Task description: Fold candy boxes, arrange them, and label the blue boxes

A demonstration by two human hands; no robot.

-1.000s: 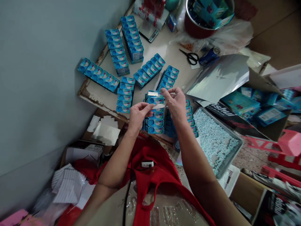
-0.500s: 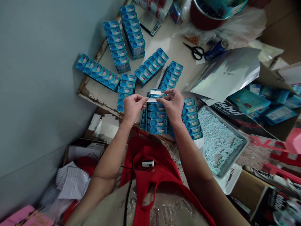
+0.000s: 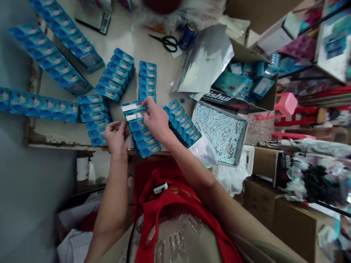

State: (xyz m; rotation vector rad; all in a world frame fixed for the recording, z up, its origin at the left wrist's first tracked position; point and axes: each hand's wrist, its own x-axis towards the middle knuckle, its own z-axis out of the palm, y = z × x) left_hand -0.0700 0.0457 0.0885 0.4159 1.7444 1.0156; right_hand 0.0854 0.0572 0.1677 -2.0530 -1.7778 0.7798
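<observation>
Directly before me stands a row of small blue printed packs [image 3: 144,133]. White strips [image 3: 134,116] lie across the two farthest packs in it. My right hand [image 3: 157,119] is over the far right side of this row, its thumb and forefinger apart and touching the packs near the strip ends. My left hand [image 3: 116,136] is just left of the row, its fingers loosely bent and apart, with nothing visible in them. Beside that hand is another row of blue packs [image 3: 94,118]; a further row [image 3: 183,122] stands right of my right hand.
More rows of blue packs [image 3: 52,60] stand at the left of the table. Black scissors [image 3: 167,43], a blue can [image 3: 188,34] and a silver sheet [image 3: 205,62] lie farther back. A tray of pale blue bits [image 3: 218,131] and a carton of blue packs [image 3: 246,98] are at right.
The strip held between both hands now lies on the second pack. My hands have moved apart, the left one off the strip. The view has swung to the right.
</observation>
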